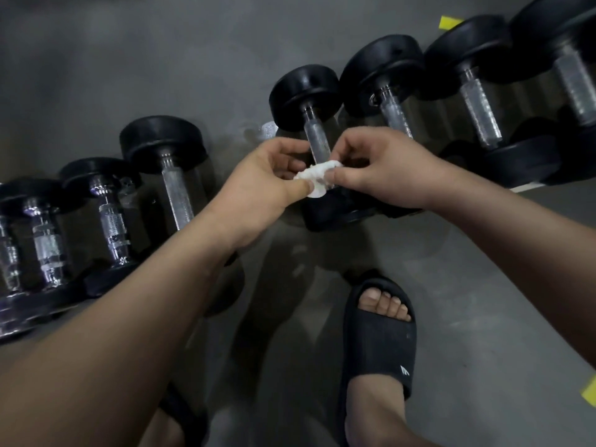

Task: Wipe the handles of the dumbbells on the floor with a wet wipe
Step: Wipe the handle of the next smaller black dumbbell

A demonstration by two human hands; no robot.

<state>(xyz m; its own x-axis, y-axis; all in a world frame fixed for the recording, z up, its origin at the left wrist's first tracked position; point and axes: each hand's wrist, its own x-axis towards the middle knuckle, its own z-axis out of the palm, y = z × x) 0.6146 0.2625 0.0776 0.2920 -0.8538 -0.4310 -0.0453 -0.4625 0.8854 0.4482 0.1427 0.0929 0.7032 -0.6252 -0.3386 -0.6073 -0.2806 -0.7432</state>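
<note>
A crumpled white wet wipe [317,176] is pinched between both hands above the floor. My left hand [264,179] grips its left end with thumb and fingers. My right hand [377,171] grips its right end. Directly behind the wipe lies a black dumbbell with a knurled metal handle [317,141]. Several more black dumbbells lie in a row across the floor, their handles [177,195] [395,112] [480,112] pointing away from me. My hands hide the lower part of the middle dumbbell's handle.
The grey floor [161,59] stretches beyond the dumbbells. My right foot in a black slide sandal [379,337] stands below the hands; the left foot is partly visible at the bottom. Yellow tape marks sit at the top right [448,22] and right edge [590,393].
</note>
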